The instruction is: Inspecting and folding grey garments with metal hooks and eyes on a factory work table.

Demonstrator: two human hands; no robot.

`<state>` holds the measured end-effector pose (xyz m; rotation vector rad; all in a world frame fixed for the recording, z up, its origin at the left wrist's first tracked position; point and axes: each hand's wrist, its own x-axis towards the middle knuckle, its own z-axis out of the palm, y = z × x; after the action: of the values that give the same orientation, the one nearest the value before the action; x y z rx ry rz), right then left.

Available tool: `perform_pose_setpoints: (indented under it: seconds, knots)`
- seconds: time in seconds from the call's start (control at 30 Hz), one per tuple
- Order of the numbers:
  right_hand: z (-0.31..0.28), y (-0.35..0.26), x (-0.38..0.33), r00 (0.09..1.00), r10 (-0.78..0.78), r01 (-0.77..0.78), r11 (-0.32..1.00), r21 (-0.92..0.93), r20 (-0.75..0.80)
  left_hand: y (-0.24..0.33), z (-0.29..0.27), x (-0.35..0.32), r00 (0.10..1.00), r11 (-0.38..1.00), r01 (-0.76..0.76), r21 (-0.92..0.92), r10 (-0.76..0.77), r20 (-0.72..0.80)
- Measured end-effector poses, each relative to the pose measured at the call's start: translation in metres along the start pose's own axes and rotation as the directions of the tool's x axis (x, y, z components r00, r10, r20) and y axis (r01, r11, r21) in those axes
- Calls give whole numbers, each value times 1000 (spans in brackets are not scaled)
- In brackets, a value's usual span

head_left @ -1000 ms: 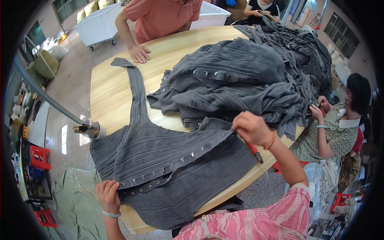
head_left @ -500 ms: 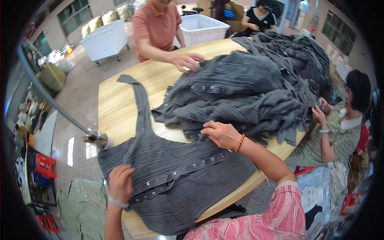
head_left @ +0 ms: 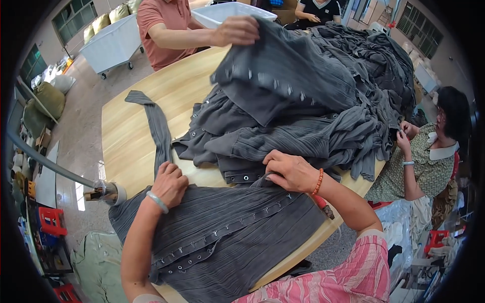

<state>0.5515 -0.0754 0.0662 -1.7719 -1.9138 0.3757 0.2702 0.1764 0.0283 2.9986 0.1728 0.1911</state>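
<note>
A dark grey ribbed garment (head_left: 230, 207) lies spread over the near table edge. A row of metal hooks and a short strip of eyelets run across it. My left hand (head_left: 171, 185), with a pale bangle at the wrist, is closed on its upper edge by the base of a long sleeve (head_left: 155, 121). With fingers pinched, my right hand (head_left: 290, 171) grips the same garment's upper edge farther right, beside the pile. Beyond it, a co-worker's hand (head_left: 237, 31) holds up another grey garment (head_left: 298, 65) with metal fastenings.
A large heap of grey garments (head_left: 374, 60) covers the table's far right. A cup of tools (head_left: 115, 193) stands at the left edge of the wooden table (head_left: 126, 118). A red-handled tool (head_left: 323, 207) lies near my right forearm. Another person (head_left: 419, 156) works at the right.
My left hand has moved up and right from the garment's left side to its upper edge. The co-worker across has lifted a garment off the heap. The view has shifted slightly.
</note>
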Motion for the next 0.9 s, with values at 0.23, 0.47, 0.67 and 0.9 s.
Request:
perform_pose_setpoints:
  seconds: [0.23,0.47,0.67,0.9]
  knots:
    - [-4,10,-29,779,568,-296,706,643,-265,2,-38,-40,922,770,213,-601,-363,-138]
    - [-11,9,-43,587,776,-92,346,934,-229,-3,-20,-48,885,806,218,-550,-401,-237]
    - [-6,3,-30,744,647,-168,425,890,-168,-6,-4,-35,856,814,323,-483,-469,-217]
    - [29,17,-33,924,257,-256,966,41,-284,10,-15,-18,934,877,300,-377,-349,-70]
